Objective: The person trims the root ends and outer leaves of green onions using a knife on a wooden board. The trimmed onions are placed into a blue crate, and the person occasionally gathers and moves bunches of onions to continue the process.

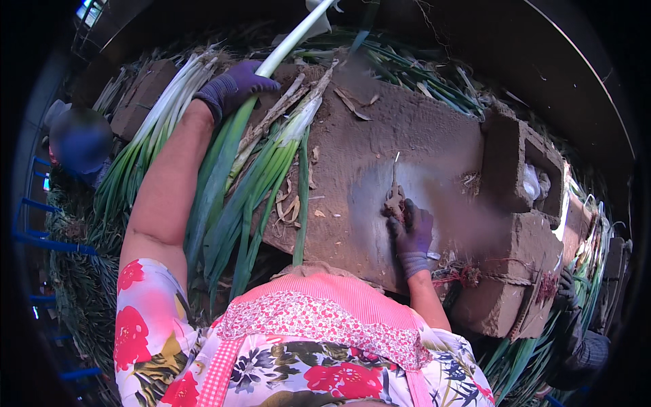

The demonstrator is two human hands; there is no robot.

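Observation:
My left hand [236, 89], in a purple work glove, is closed around the stalk of a long Welsh onion [287, 48]. Its white end points up and away from me, while the green leaves hang down beside my forearm. Just right of that hand lie peeled-back onion stalks [302, 119] with dry outer skins. My right hand [414, 231], also gloved, grips a mud-caked air blow gun [394, 196] whose thin nozzle points away from me. The gun is low over a worn, wet-looking patch of the dirty work board [351, 147].
A bundle of white-stemmed onions [173, 96] lies at left. Hollow concrete blocks [508, 163] and a rope-tied block [513, 274] stand at right. More onions [422, 76] line the far edge. Other people are nearby: a capped head [81, 140] left, a gloved hand [567, 287] right.

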